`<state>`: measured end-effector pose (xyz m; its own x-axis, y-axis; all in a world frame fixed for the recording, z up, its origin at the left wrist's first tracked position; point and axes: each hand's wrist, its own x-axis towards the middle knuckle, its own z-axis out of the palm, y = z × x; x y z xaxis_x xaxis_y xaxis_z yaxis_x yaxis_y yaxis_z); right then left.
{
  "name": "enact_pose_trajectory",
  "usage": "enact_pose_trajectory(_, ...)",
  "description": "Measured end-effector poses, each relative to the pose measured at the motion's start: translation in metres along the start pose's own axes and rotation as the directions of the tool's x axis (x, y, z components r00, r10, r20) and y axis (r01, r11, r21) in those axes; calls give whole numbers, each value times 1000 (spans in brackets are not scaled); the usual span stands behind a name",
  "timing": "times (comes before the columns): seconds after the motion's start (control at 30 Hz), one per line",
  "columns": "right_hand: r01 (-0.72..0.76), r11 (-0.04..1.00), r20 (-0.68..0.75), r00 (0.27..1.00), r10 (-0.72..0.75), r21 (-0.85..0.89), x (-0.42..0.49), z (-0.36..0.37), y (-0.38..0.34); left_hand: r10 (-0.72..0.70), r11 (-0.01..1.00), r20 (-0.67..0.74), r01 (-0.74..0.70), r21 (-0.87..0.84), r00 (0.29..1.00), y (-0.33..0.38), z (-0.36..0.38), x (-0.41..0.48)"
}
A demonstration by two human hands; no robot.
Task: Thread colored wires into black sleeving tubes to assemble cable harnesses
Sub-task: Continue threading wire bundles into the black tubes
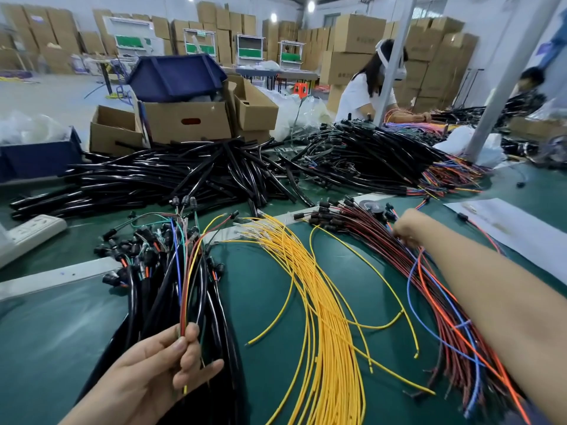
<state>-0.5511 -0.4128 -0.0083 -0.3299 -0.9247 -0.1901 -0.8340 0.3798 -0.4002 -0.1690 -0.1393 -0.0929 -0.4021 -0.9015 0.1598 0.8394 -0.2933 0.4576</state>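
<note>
My left hand (162,366) pinches a small bunch of colored wires (184,271) (yellow, red, blue, green, black) near their lower ends; they rise toward black connectors. My right hand (409,227) reaches far right, its fingers curled into the pile of red, dark and orange wires (429,286), seemingly pinching a strand. A fan of yellow wires (319,302) lies between the two hands. A large heap of black sleeving tubes (171,176) lies across the back of the green table. A bundle of black cables with connectors (147,271) lies under the left hand's wires.
A white power strip (33,228) sits at the left edge. Cardboard boxes (187,121) and a blue bin (175,75) stand behind the tubes. Finished harnesses (368,151) are piled at the back right, where another person (368,93) works. A white sheet (506,228) lies on the right.
</note>
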Motion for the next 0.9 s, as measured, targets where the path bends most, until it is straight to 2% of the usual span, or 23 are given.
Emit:
enact_pose_trajectory(0.07, 32, 998, -5, 999, -32, -55, -4, -1, -5, -11, 999, 25, 11, -32, 1000, 1, 1, 1)
enact_pose_trajectory(0.13, 35, 969, 3, 999, -35, -245, -10, -4, -11, -20, 998, 30, 21, -54, 999, 2, 2, 2)
enact_pose_trajectory(0.23, 29, 957, -105, 993, -62, -290, -6, -20, -17, -13, 998, 17, 14, -60, 1000, 2, 3, 1)
enact_pose_trajectory(0.27, 34, 966, -130, 989, -69, -256, -4, -28, -20, -8, 998, 10, 9, -59, 1000, 2, 3, 1)
enact_pose_trajectory(0.33, 54, 999, -167, 985, -52, 8, -2, -47, -32, -2, 999, -11, 2, -48, 1000, 3, 5, 0)
enact_pose_trajectory(0.4, 115, 975, -242, 968, -67, 192, -6, -68, -51, -1, 999, -36, 0, -34, 999, 3, 4, 0)
enact_pose_trajectory(0.43, 203, 967, -350, 926, -138, 155, -11, -79, -64, -4, 1000, -47, 2, -27, 999, 3, 4, -1)
enact_pose_trajectory(0.47, 330, 940, -493, 835, -245, 91, -18, -88, -77, -10, 1000, -57, 8, -25, 998, 3, 5, -1)
enact_pose_trajectory(0.5, 471, 882, -646, 685, -339, 36, -32, -97, -92, -10, 1000, -69, 9, -15, 998, 2, 5, -1)
enact_pose_trajectory(0.53, 617, 786, -770, 523, -366, 45, -52, -103, -106, -11, 1000, -78, 11, -5, 997, 2, 4, -2)
enact_pose_trajectory(0.57, 756, 650, -848, 392, -356, 76, -72, -108, -120, -4, 1000, -93, 5, 13, 996, 2, 6, -2)
enact_pose_trajectory(0.6, 852, 507, -885, 331, -327, 131, -94, -110, -132, 3, 1000, -107, 0, 26, 994, 2, 8, -2)
enact_pose_trajectory(0.63, 908, 360, -897, 328, -296, 213, -113, -111, -142, 9, 999, -119, -5, 39, 993, 1, 8, -3)
enact_pose_trajectory(0.7, 907, 88, -872, 419, -253, 411, -147, -107, -159, -42, 999, -127, 40, -15, 991, 3, 8, -4)
enact_pose_trajectory(0.77, 762, -148, -765, 577, -286, 630, -176, -96, -171, -89, 996, -137, 85, -38, 987, 5, 8, -4)
enact_pose_trajectory(0.8, 638, -222, -671, 657, -344, 738, -189, -85, -175, -95, 995, -149, 91, -28, 984, 6, 7, -5)
enact_pose_trajectory(0.83, 482, -248, -541, 726, -424, 841, -200, -73, -180, -74, 997, -142, 74, -3, 987, 8, 10, -5)
enact_pose_trajectory(0.87, 310, -223, -381, 771, -510, 924, -210, -57, -183, -33, 998, -132, 40, 50, 991, 10, 12, -2)
enact_pose_trajectory(0.9, 138, -160, -207, 785, -584, 977, -217, -40, -186, -14, 996, -92, 22, 85, 996, 11, 14, -1)
